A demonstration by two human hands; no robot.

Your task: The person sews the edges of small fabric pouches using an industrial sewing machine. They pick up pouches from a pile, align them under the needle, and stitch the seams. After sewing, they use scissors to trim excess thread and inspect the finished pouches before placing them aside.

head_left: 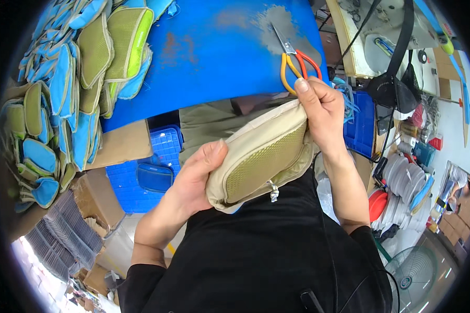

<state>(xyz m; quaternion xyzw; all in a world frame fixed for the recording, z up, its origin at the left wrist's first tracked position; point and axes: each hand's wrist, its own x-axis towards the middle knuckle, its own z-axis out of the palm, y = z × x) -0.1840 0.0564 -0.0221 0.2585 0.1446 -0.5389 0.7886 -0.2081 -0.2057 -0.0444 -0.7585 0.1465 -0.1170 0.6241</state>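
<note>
A crowded workshop fills my feed, with a heap of blue and olive pouches [62,83] at far left. Next comes the left hand [196,173], wrapped round the left end of a beige pouch [263,163], thumb on top, fingers mostly hidden beneath. The pouch slants between both hands, in front of the black shirt [256,240]. I judge it light and soft, its mesh panel [279,150] springy and hardly slippery (the small silvery piece [274,195] at its lower edge might snag). I'd take it by the padded rim [261,122] at both ends. The right hand [326,107] pinches its upper right corner, just beside scissors [288,49] on the blue table [209,57].
</note>
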